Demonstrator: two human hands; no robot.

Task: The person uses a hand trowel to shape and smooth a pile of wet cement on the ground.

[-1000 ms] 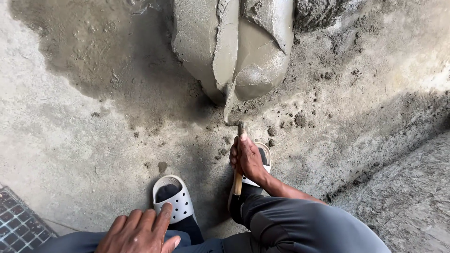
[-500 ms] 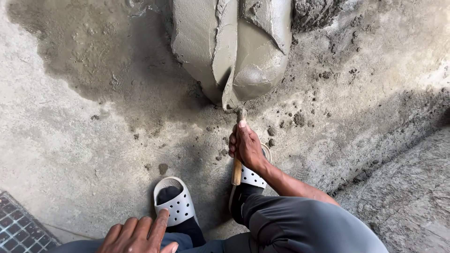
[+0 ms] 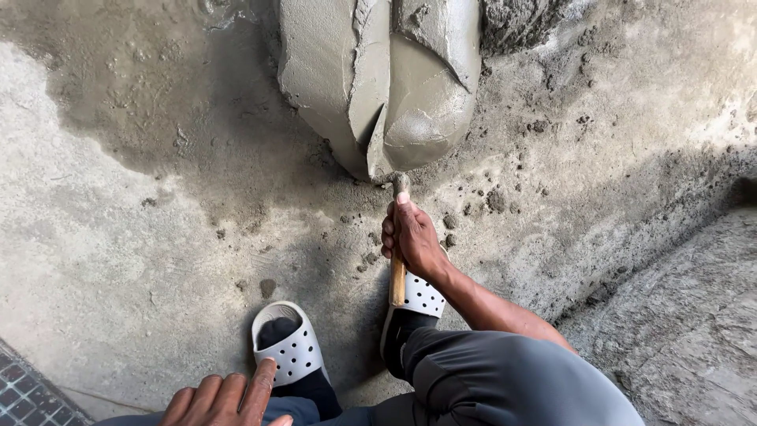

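Overhand, right hand (image 3: 412,237) around trowel handle (image 3: 397,282)

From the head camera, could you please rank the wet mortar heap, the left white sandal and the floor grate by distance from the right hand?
1. Wet mortar heap, just ahead of the right hand.
2. Left white sandal, behind and to its left.
3. Floor grate, far bottom-left corner.

Mortar heap (image 3: 378,79) top centre: wet, grey, smooth, slight sheen. Trowel handle (image 3: 397,276): bare wood. Floor (image 3: 118,260): rough matt concrete. Sandals (image 3: 288,347): white perforated plastic.
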